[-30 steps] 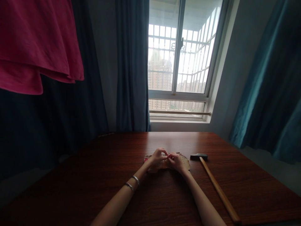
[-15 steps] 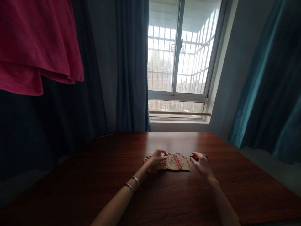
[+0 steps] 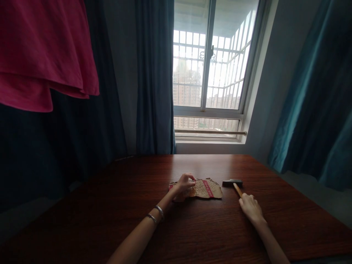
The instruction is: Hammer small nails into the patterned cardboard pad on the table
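Note:
A flat piece of brown cardboard (image 3: 201, 188) full of small holes lies on the table, with a red patterned band (image 3: 208, 188) across its right part. My left hand (image 3: 186, 182) rests over its left part, thumb and forefinger pinched together; what sits between them is too small to make out. Right of the cardboard lies a hammer with a dark metal head (image 3: 232, 182) and a light wooden handle (image 3: 237, 189). The fingers of my right hand (image 3: 251, 207) are wrapped round the lower handle, the head pointing away from me.
The dark reddish-brown wooden table (image 3: 110, 220) reaches to the wall below a barred window (image 3: 207, 73). Blue curtains (image 3: 155, 80) hang left and right of the window. A pink cloth (image 3: 46, 55) hangs at the upper left.
My right hand has moved from beside the hammer's head back towards me and right, and now grips its handle. The left hand keeps its pinch on the cardboard.

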A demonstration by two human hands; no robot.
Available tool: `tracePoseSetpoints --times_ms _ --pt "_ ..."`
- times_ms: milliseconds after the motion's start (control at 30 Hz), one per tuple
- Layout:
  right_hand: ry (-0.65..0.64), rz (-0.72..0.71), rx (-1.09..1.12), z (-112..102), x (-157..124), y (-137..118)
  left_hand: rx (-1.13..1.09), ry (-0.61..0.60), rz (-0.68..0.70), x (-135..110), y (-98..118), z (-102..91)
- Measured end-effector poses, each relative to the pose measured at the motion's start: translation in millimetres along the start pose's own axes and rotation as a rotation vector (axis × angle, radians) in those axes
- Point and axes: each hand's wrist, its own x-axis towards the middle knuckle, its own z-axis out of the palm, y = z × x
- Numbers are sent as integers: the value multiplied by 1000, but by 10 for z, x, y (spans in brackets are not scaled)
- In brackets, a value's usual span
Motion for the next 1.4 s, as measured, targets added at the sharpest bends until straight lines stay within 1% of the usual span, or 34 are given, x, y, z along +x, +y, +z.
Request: tracePoseSetpoints --times_ms 100,167,233,300,333,367,433,467,500,567,667,767,833,933,1100,1167,1300,1400 --pt "29 -19 14 31 25 18 0 0 4 0 -6 -1" --pt "69 -17 81 20 55 10 -2 4 9 3 -10 3" --pt "113 -2 213 -32 100 -31 -5 7 12 6 -10 9" --pt "122 -8 429 -126 144 -110 -4 7 5 8 -6 13" --pt "101 -22 574 -185 157 -162 -3 4 0 8 -3 13" --pt "55 -44 742 -250 160 -221 -3 1 -5 7 1 12" --pt "-82 -59 1073 -386 125 -353 -6 4 -11 2 12 7" --pt "-162 -74 1198 -452 90 -422 -11 8 -10 -2 20 3" --pt "-238 -96 1285 -514 46 -492 -17 13 -8 -6 28 -2" --pt "-346 -151 1388 -619 -50 -630 -29 14 -4 -15 45 -10" --pt "-429 -235 1417 -721 -165 -825 -37 13 -3 -20 54 -9" --pt "-449 -315 1381 -771 -214 -989 -31 23 0 -10 28 13" --pt "-447 -337 1373 -788 -224 -1075 -24 22 3 2 -4 32" --pt "-444 -329 1381 -798 -233 -1167 -23 15 -9 20 -55 56" --pt "-448 -334 1369 -780 -239 -1237 -34 14 -21 22 -89 72" --pt "-435 -349 1370 -762 -235 -1247 -30 29 -32 17 -84 75" --pt "-451 -350 1345 -715 -231 -1255 -34 42 -64 12 -56 77" --pt "-426 -358 1349 -689 -244 -1261 -41 49 -46 8 -37 73"
